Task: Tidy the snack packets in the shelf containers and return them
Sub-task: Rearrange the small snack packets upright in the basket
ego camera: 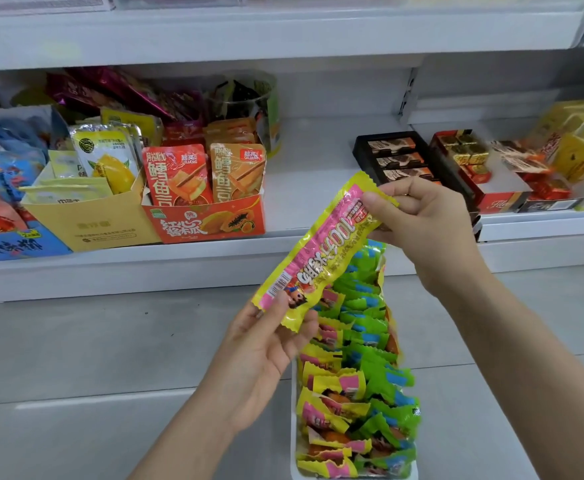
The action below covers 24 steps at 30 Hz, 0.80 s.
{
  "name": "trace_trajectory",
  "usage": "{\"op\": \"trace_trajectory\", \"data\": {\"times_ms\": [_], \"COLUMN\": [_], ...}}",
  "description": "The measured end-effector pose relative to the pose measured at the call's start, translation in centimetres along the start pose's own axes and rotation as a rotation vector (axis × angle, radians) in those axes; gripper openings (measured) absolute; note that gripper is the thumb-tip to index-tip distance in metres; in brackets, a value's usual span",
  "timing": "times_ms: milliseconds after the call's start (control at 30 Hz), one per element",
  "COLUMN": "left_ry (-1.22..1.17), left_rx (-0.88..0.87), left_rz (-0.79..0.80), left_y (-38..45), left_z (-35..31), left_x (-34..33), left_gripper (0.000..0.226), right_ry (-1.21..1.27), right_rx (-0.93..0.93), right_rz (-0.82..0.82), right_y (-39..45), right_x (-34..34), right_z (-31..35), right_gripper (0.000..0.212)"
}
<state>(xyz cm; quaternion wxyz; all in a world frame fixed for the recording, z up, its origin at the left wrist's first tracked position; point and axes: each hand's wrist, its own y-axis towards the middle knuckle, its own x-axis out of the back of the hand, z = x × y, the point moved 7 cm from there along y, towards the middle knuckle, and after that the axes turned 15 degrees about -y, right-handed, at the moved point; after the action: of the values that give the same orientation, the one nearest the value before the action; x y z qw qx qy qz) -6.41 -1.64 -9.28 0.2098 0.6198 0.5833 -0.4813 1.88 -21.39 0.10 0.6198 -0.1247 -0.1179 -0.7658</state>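
A long yellow-and-pink snack packet point(321, 251) is held slantwise in front of the shelf. My left hand point(269, 344) pinches its lower end by the barcode. My right hand point(418, 216) pinches its upper end. Below the packet lies a long white container point(294, 427) filled with several yellow-pink packets point(328, 386) on its left side and green-blue packets point(384, 379) on its right. The container's far end is hidden behind the held packet.
The white shelf point(301, 188) has a bare gap between an orange box of fish-snack packets point(207, 216) on the left and dark chocolate boxes point(404, 161) on the right. A yellow box point(89, 216) and blue packets stand further left. Grey floor lies below.
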Motion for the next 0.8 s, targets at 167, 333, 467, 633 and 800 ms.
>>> {"op": "trace_trajectory", "data": {"times_ms": [167,333,467,633,800], "left_ry": [0.114,0.584,0.9,0.823,0.531], "left_rx": [-0.18,-0.545,-0.639,-0.492,-0.251], "left_rz": [0.035,0.113,0.266,0.361,0.066], "left_y": [0.5,0.7,0.8,0.2,0.5], "left_z": [-1.6,-5.4,-6.4,-4.7,-2.5], "left_x": [-0.9,-2.6,-4.0,-3.9,-1.4], "left_gripper": [0.026,0.024,0.034,0.06,0.056], "right_ry": [0.16,0.49,0.4,0.335,0.385], "right_rx": [-0.244,-0.363,-0.262,-0.192,-0.208], "right_rz": [0.117,0.262,0.255,0.155,0.154], "right_y": [-0.8,-0.3,0.5,0.6,0.4], "right_x": [-2.1,-2.8,-2.5,-2.1,-2.4], "right_z": [-2.0,-0.7,0.8,0.8,0.6], "right_gripper": [0.042,0.046,0.036,0.023,0.024]}}
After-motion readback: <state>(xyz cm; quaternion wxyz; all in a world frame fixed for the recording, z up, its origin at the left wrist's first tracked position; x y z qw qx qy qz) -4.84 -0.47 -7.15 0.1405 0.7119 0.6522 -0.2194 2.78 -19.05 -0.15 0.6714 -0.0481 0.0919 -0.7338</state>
